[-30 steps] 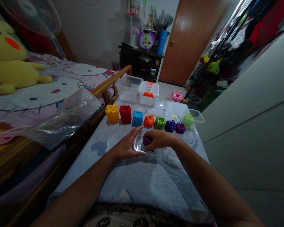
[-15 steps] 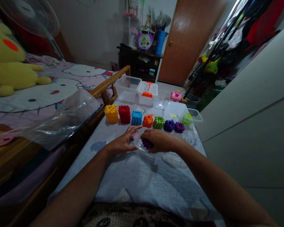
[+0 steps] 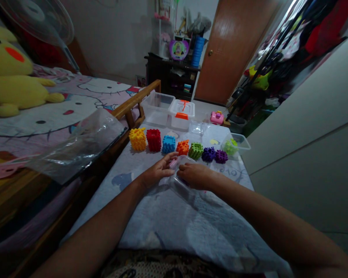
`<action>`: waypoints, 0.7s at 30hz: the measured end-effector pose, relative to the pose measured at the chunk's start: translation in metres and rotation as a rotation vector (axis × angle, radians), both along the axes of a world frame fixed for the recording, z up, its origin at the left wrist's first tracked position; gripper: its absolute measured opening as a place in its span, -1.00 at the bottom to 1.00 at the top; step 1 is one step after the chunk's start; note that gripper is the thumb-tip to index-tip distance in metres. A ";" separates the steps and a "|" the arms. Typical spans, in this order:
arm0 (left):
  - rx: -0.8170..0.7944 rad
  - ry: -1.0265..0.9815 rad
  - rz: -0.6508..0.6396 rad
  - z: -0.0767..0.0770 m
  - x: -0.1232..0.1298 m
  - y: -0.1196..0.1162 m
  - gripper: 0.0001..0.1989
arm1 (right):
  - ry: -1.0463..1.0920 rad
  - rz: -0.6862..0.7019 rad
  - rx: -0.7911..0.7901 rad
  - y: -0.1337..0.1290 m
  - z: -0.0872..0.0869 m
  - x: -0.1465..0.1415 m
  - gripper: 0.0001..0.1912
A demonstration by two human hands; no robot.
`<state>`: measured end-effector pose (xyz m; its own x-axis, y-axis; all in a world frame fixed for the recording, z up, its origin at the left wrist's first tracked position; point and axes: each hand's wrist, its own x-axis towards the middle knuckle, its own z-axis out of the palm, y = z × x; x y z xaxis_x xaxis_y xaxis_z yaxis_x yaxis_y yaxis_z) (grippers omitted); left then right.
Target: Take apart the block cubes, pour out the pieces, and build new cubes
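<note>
A clear plastic box (image 3: 183, 190) lies on the cloth-covered table in front of me. My left hand (image 3: 161, 168) is at the box's left side, thumb and fingers apart, touching its edge near a small pink piece (image 3: 173, 164). My right hand (image 3: 195, 175) reaches into the box with its fingers curled down; a trace of purple shows beneath them, mostly hidden. Behind the box stands a row of block stacks: yellow (image 3: 137, 139), red (image 3: 153, 140), light blue (image 3: 168, 144), orange (image 3: 183, 147), green (image 3: 195, 150), dark blue-violet (image 3: 208, 154) and purple (image 3: 221, 156).
At the table's far end are an open clear bin (image 3: 158, 110) and a lidded one with orange clips (image 3: 182, 115). A clear tub (image 3: 240, 142) with light green pieces sits far right. A wooden bed rail (image 3: 136, 101) runs along the left.
My right hand has lowered into the box, and the purple piece it held is now almost hidden. The left hand has shifted slightly right, with the box.
</note>
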<state>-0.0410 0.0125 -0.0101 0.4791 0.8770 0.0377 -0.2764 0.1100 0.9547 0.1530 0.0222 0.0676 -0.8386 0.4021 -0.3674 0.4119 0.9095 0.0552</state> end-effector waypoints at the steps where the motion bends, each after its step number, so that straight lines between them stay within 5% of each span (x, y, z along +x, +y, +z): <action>1: -0.010 0.014 0.010 0.000 0.003 -0.001 -0.30 | -0.013 -0.007 -0.005 -0.001 -0.003 0.000 -0.76; 12: 0.006 0.138 0.208 0.010 0.014 -0.003 -0.54 | -0.109 -0.029 -0.149 0.003 0.015 -0.006 -0.71; 21: 0.032 0.083 0.251 0.010 0.019 0.002 -0.59 | -0.175 -0.083 -0.231 0.007 0.015 -0.006 -0.64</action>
<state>-0.0223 0.0142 0.0000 0.2491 0.9678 0.0374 -0.2121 0.0169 0.9771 0.1468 0.0291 0.0825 -0.7225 0.3551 -0.5932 0.4875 0.8701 -0.0728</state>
